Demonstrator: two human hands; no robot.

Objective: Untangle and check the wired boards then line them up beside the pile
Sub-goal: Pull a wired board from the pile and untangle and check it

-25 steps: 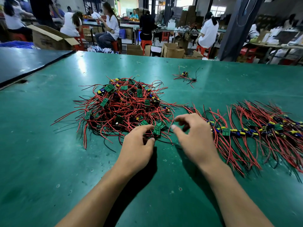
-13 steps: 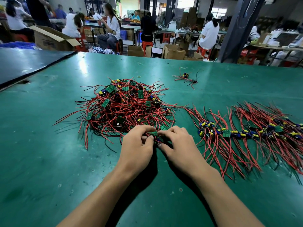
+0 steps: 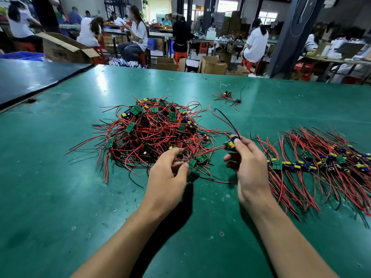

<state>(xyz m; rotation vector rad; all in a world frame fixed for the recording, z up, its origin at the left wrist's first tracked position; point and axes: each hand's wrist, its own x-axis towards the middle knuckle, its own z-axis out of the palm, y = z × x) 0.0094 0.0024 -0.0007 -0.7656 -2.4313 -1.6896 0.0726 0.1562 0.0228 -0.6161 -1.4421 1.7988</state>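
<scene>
Beside the pile (image 3: 152, 133), right hand (image 3: 251, 167) pinches a wired board (image 3: 231, 143).

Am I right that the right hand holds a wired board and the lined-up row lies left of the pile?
Not quite: in the head view the lined-up row lies right of the pile, not left. The right hand does hold a wired board.

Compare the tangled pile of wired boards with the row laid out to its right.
The pile is heaped, boards tilted every way; the row lies flat, boards in one line. The pile's wires loop and cross; the row's wires run roughly parallel across the line. Both hold small green boards with red and black wires.
</scene>
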